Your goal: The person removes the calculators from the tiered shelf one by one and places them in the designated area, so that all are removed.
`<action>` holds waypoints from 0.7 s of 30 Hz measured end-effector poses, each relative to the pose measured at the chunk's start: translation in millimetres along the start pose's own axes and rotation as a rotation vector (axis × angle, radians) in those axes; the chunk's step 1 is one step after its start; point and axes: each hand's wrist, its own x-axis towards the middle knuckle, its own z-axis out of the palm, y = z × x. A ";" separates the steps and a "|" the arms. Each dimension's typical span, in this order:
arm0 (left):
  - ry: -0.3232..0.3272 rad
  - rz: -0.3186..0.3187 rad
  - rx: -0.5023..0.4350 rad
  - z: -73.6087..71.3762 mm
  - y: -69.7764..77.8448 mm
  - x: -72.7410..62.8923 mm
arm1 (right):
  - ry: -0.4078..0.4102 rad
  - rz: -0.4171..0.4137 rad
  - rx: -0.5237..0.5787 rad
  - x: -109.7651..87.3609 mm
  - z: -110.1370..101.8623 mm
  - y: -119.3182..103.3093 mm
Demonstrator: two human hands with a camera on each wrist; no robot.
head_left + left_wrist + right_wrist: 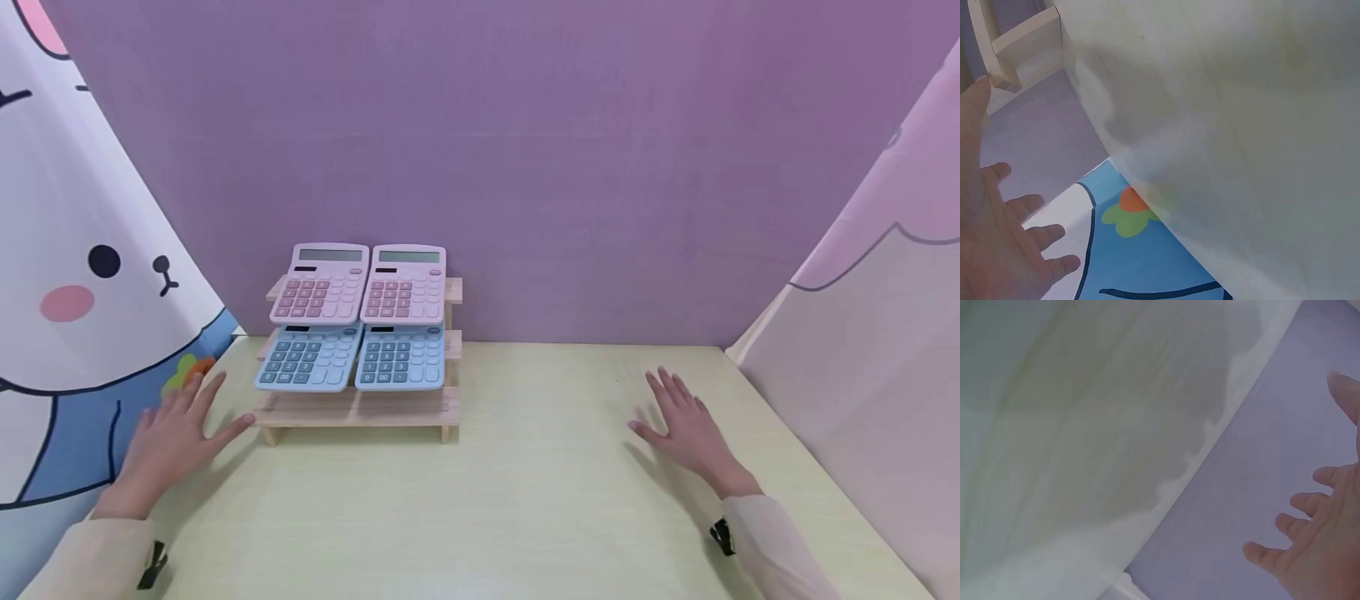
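Note:
Two pink calculators, one on the left (320,284) and one on the right (404,285), lean on the upper tier of a wooden rack (356,408). Below them two blue calculators, left (311,358) and right (401,358), lie on the middle tier, their top ends hidden behind the pink ones. The rack's lowest tier is bare. My left hand (174,439) is spread beside the rack's left end, thumb tip close to its lowest tier in the head view, holding nothing. Far to the right, my right hand (692,433) hovers over the table with fingers extended and nothing in it.
The pale wooden table (525,500) reaches back to a purple cloth (562,167). A cartoon-printed curtain (82,208) hangs along the left side, and a pink and beige curtain (870,350) along the right edge.

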 end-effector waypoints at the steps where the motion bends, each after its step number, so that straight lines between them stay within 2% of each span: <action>1: 0.000 0.004 -0.001 0.0 0.6 0.5 | 0.005 -0.010 0.007 1.3 1.1 -1.7; 14: 0.011 0.036 -0.032 3.0 13.4 8.9 | 0.007 -0.091 0.125 21.7 8.5 -30.2; 21: -0.026 0.002 -0.078 2.7 21.1 11.9 | 0.005 -0.116 0.159 30.1 13.8 -46.6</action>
